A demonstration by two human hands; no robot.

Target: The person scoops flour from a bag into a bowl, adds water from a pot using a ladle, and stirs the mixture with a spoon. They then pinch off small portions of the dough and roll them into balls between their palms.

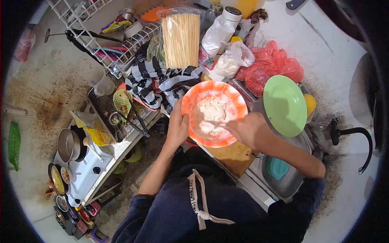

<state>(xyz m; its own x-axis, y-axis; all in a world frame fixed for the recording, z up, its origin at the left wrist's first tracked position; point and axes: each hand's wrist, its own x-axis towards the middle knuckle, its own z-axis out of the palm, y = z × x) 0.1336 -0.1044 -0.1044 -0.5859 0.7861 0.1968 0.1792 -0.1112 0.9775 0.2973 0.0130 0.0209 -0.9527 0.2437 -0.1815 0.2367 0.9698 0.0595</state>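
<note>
An orange and white bowl [242,106] sits in front of me, with pale flour [212,110] clumped inside it. My left hand [177,124] grips the bowl's left rim, thumb toward the inside. Reaching over the bowl's right side, my right hand [249,128] is closed around the handle of a spoon [216,123]; its end is down in the flour and hard to make out. Beneath the bowl's near edge shows a wooden board [233,158].
A green plate [285,106] stands right of the bowl, near the sink [289,182] and black faucet [356,131]. Behind are a red plastic bag [269,67], a bag of skewers [181,38] and a striped bag [144,77]. Left is a stove [91,170] with pans.
</note>
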